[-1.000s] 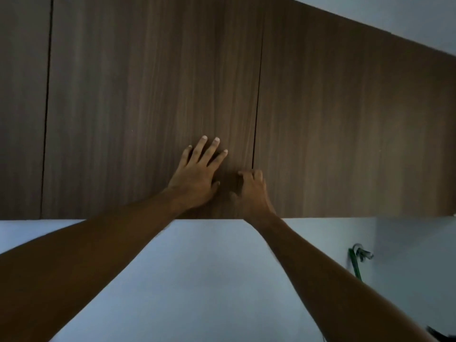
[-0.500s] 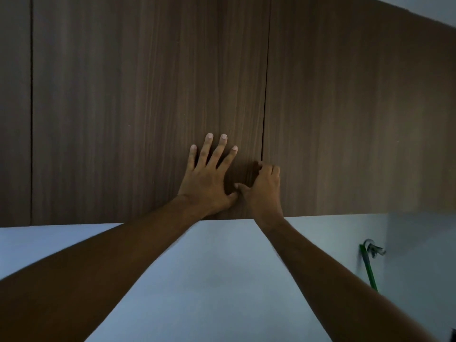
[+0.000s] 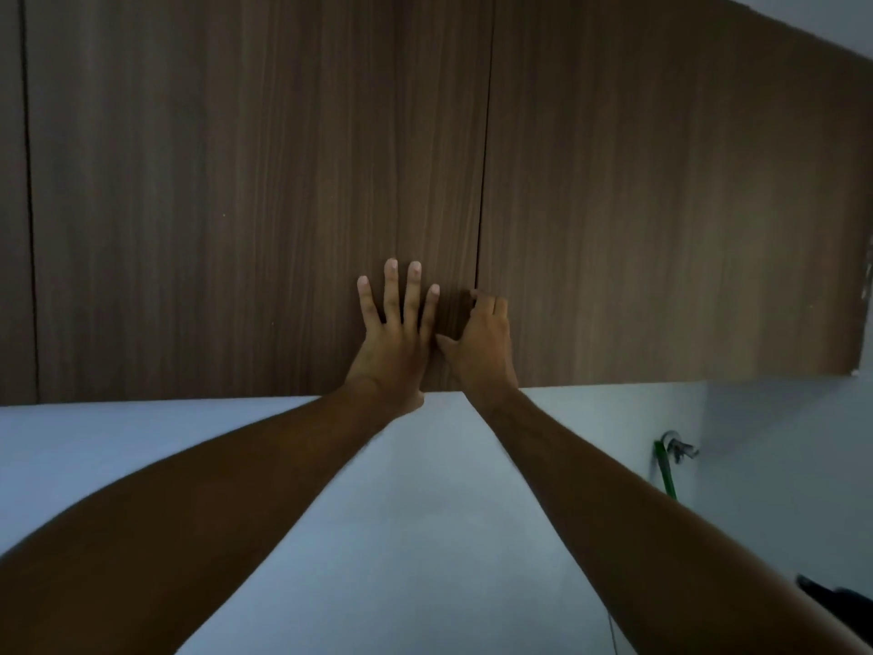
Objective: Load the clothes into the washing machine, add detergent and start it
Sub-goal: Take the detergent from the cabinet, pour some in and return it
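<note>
Step in hand: opening the wall cupboard (image 3: pixel 661 205), presumably for detergent, which is not in view. Left hand (image 3: pixel 394 340) presses flat, fingers spread; right hand (image 3: pixel 482 342) curls fingertips at the door seam (image 3: pixel 484 182). Next: pull the door outward.

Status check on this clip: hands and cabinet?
Left hand flat on cabinet door. Right hand fingers curled at door seam. Doors closed. No detergent or washer in view.

Shut wooden cabinet doors (image 3: pixel 264 191) block the way ahead of both grips, the left grip (image 3: pixel 394 342) flat against one and the right grip (image 3: pixel 482 342) curled at the thin seam (image 3: pixel 483 182), while bare wall (image 3: pixel 425 512) lies open below them.
</note>
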Action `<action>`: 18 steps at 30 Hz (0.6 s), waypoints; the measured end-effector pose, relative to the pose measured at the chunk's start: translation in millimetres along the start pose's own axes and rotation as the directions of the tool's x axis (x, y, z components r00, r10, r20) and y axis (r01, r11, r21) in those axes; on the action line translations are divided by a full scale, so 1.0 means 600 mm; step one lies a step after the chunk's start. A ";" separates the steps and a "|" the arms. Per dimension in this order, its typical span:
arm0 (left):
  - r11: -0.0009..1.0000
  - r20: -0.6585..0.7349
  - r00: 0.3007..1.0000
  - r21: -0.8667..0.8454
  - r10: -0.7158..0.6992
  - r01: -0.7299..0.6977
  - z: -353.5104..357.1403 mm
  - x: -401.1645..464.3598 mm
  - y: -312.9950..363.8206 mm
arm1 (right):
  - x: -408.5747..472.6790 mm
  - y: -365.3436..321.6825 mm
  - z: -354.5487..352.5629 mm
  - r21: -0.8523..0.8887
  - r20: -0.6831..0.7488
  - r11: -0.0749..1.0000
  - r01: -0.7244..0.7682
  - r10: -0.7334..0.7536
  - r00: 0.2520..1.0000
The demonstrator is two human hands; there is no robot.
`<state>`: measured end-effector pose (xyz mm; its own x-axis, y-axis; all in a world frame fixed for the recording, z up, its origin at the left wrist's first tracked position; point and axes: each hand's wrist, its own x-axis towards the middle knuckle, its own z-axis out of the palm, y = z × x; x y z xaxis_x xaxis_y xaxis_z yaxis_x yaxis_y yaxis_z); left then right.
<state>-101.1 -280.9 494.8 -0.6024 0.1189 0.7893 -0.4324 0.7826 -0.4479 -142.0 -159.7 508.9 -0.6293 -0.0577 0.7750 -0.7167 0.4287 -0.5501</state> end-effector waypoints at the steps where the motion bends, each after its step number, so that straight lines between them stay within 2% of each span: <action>1: 1.000 0.000 1.000 0.010 -0.003 0.003 -0.001 -0.001 0.003 | -0.005 0.003 -0.002 -0.010 0.011 1.000 0.007 -0.006 1.000; 6: 0.999 0.013 1.000 0.051 -0.004 0.003 -0.004 -0.004 0.009 | -0.025 0.016 -0.010 -0.051 0.076 0.998 0.021 -0.017 0.997; 11: 0.986 0.002 0.997 0.144 0.080 -0.079 0.006 -0.008 0.030 | -0.026 0.018 -0.028 -0.032 0.123 0.999 0.017 -0.013 0.992; 15: 0.973 -0.037 0.992 0.203 0.124 -0.114 0.002 -0.020 0.031 | -0.017 0.022 -0.034 0.052 0.027 0.994 -0.094 0.093 0.995; 18: 0.979 -0.053 0.989 0.156 0.138 -0.128 -0.013 -0.037 0.028 | -0.011 0.014 -0.054 0.198 -0.017 0.968 -0.152 0.159 0.987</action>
<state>-89.9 -265.5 472.8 -0.6198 0.2580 0.7411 -0.4509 0.6558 -0.6054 -134.1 -126.7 509.0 -0.7301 0.0261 0.6829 -0.6576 0.2452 -0.7124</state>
